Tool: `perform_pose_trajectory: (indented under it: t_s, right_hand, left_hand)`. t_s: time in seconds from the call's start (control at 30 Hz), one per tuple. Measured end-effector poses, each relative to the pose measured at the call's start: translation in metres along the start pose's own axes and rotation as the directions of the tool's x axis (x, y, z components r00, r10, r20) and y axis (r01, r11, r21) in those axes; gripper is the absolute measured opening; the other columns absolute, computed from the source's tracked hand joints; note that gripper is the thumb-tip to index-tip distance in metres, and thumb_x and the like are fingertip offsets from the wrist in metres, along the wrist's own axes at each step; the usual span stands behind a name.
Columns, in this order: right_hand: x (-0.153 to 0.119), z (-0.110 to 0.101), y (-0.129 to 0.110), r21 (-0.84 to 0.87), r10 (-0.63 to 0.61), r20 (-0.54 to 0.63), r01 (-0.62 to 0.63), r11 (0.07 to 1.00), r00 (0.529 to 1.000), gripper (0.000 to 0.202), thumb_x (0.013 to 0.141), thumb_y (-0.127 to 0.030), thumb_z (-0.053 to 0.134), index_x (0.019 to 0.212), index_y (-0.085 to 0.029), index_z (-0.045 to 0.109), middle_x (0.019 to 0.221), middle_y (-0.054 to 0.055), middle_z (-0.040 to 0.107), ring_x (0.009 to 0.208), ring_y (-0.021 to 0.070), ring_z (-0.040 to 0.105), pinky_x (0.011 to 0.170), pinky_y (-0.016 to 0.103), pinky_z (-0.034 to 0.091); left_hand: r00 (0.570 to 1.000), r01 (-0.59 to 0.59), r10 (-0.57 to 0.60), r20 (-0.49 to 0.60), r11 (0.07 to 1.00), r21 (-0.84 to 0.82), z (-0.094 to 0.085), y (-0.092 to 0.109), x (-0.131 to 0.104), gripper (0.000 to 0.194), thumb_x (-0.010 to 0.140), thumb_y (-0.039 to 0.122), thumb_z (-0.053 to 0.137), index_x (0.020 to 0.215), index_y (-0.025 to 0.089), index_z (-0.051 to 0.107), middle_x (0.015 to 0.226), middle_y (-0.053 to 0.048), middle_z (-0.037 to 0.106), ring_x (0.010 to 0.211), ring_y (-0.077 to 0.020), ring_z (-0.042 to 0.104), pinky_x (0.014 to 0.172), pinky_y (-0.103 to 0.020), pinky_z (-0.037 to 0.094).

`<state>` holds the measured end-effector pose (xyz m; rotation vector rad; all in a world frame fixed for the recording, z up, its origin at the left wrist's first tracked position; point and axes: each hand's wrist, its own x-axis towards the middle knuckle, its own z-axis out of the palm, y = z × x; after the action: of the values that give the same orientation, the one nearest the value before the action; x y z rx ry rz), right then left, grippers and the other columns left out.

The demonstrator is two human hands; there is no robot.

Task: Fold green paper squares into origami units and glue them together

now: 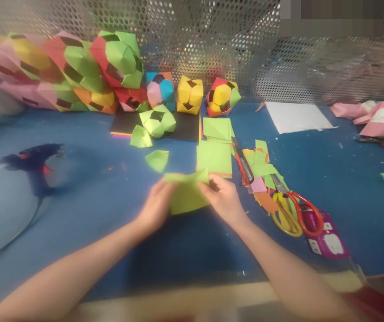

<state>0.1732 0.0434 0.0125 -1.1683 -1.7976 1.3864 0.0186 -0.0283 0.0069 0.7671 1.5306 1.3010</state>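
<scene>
A square of lime-green paper (188, 197) is held up between my two hands above the blue table. My left hand (156, 201) pinches its left edge, and my right hand (224, 197) grips the upper right corner between thumb and fingers. The paper's top edge curves a little. Just beyond it lie a folded green paper piece (157, 160) and another folded piece (141, 137), beside a green folded paper ball (158, 121) with openings. A stack of green paper squares (214, 156) rests right behind my right hand.
A blurred glue gun (34, 165) with its cord is on the left. Scissors (296, 213), a utility knife (243, 161), paper scraps (262, 172) and a purple packet (328, 235) lie to the right. Colourful paper balls (120, 60) line the perforated metal panel (245, 58). White paper (298, 117) lies behind.
</scene>
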Motion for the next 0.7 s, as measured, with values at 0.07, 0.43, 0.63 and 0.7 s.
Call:
perform_pose_trajectory:
  t_s: [0.07,0.43,0.63,0.7]
  right_hand:
    - [-0.001,0.001,0.001,0.026,-0.037,-0.014,0.037,0.999,0.999,0.019,0.078,-0.035,0.058,0.086,-0.018,0.061,0.079,0.002,0.065,0.068,0.0140,0.058,0.060,0.025,0.046]
    - [-0.010,0.003,-0.009,-0.200,-0.260,-0.058,0.244,0.949,0.964,0.009,0.081,-0.028,0.056,0.079,-0.020,0.060,0.071,0.000,0.065,0.062,0.0127,0.058,0.060,0.023,0.047]
    - [-0.011,0.005,-0.009,-0.243,-0.375,0.001,0.364,0.899,0.927,0.010,0.084,-0.024,0.053,0.078,-0.019,0.060,0.072,0.000,0.065,0.064,0.0121,0.059,0.063,0.023,0.048]
    - [-0.011,0.005,-0.009,-0.246,-0.379,-0.002,0.367,0.897,0.925,0.012,0.085,-0.024,0.052,0.078,-0.019,0.060,0.071,0.000,0.065,0.064,0.0119,0.060,0.064,0.023,0.048]
  left_hand:
    - [0.999,-0.031,0.030,0.041,0.999,0.033,-0.002,-0.002,0.000,0.033,0.083,0.039,0.050,0.105,0.019,0.066,0.109,-0.007,0.066,0.106,-0.0247,0.057,0.087,-0.036,0.046]
    - [0.994,-0.095,0.080,0.080,0.973,0.211,0.000,0.005,-0.001,0.029,0.081,0.040,0.056,0.096,0.017,0.064,0.090,-0.004,0.066,0.078,-0.0151,0.057,0.069,-0.024,0.045]
    - [0.986,-0.112,0.071,0.153,0.954,0.277,0.001,0.010,-0.004,0.023,0.083,0.035,0.052,0.077,0.015,0.062,0.074,0.000,0.059,0.069,-0.0106,0.049,0.062,-0.020,0.039]
    - [0.984,-0.119,0.076,0.160,0.952,0.283,0.002,0.010,-0.004,0.023,0.083,0.034,0.052,0.076,0.015,0.060,0.073,0.001,0.057,0.067,-0.0101,0.048,0.061,-0.019,0.038]
